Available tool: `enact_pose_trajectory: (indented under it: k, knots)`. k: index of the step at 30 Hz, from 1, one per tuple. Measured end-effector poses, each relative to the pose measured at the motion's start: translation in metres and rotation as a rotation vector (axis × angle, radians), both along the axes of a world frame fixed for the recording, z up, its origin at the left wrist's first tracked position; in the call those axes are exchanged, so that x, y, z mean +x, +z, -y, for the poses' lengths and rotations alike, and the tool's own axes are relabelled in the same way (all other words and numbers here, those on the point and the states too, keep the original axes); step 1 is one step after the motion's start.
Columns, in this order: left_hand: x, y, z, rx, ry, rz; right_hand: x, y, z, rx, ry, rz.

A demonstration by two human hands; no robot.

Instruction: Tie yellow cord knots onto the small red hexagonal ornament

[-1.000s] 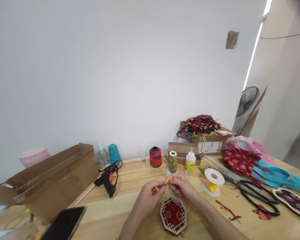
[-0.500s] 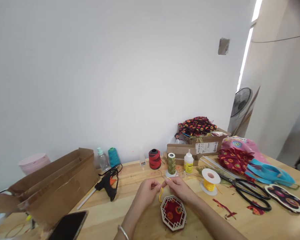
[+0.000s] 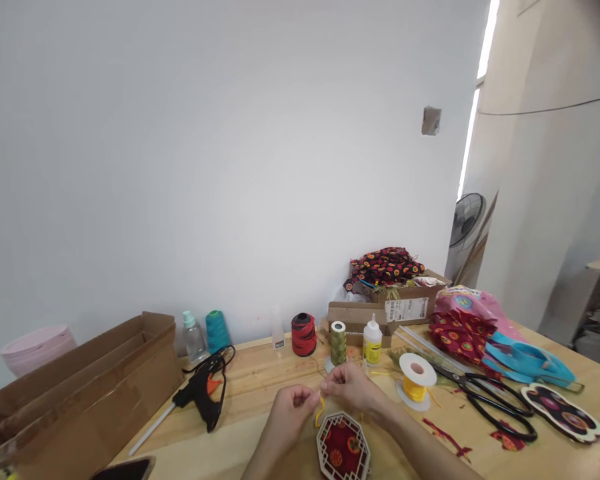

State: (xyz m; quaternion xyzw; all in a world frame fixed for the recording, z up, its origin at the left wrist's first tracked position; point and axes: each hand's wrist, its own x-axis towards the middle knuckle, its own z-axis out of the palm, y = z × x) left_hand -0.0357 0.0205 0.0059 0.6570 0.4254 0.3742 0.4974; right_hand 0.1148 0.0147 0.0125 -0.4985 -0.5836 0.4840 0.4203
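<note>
Fingertips pinched, my left hand [image 3: 296,408] grips a short yellow cord [image 3: 321,408] that hangs down between my hands. My right hand [image 3: 349,388] is closed at the fingertips close beside it, pinching the same cord near its upper part. Just below both hands an octagonal wooden lattice frame [image 3: 321,453] lies on the table, backed with dark red patterned fabric [image 3: 343,448]. The lower end of the cord reaches the frame's upper left edge; whether it is tied there I cannot tell.
A spool of yellow cord [image 3: 416,361], black-handled scissors [image 3: 500,407] and fabric scraps [image 3: 447,438] lie right. Behind stand a glue bottle [image 3: 373,343], green thread [image 3: 338,343] and red thread [image 3: 304,335]. Left are a hot glue gun [image 3: 200,395] and a cardboard box [image 3: 95,400].
The view has shifted, so the table things appear lower and further left. My right hand has risen slightly relative to my left; both stay pinched at the yellow cord.
</note>
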Motion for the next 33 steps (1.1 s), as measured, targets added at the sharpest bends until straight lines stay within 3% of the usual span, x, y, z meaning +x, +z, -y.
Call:
enact_pose_trajectory:
  k: [4,8,13,16,19,23,28,33]
  knots:
    - [-0.003,-0.001,0.003,-0.155,0.007,0.119,-0.004,-0.007,0.008,-0.117,0.101,-0.129]
    - [-0.003,0.000,0.007,-0.220,0.040,0.136,-0.003,-0.013,0.010,-0.245,0.214,-0.413]
    - [-0.001,0.000,0.010,-0.036,0.099,0.035,0.003,-0.007,0.012,-0.419,0.209,-0.731]
    - [-0.001,0.001,0.011,0.096,0.140,-0.047,0.001,0.000,0.017,-0.480,0.229,-0.779]
    - [0.001,0.002,0.013,0.092,0.153,-0.024,-0.009,0.001,0.022,-0.321,0.203,-0.571]
    - [0.004,0.001,0.012,-0.044,0.143,0.098,-0.023,-0.008,0.024,0.004,0.108,-0.162]
    - [0.002,-0.003,0.008,-0.168,0.091,0.232,-0.024,-0.016,0.023,0.286,0.017,0.158]
    - [0.000,-0.003,0.006,-0.253,0.069,0.221,-0.020,-0.011,0.024,0.426,-0.074,0.408]
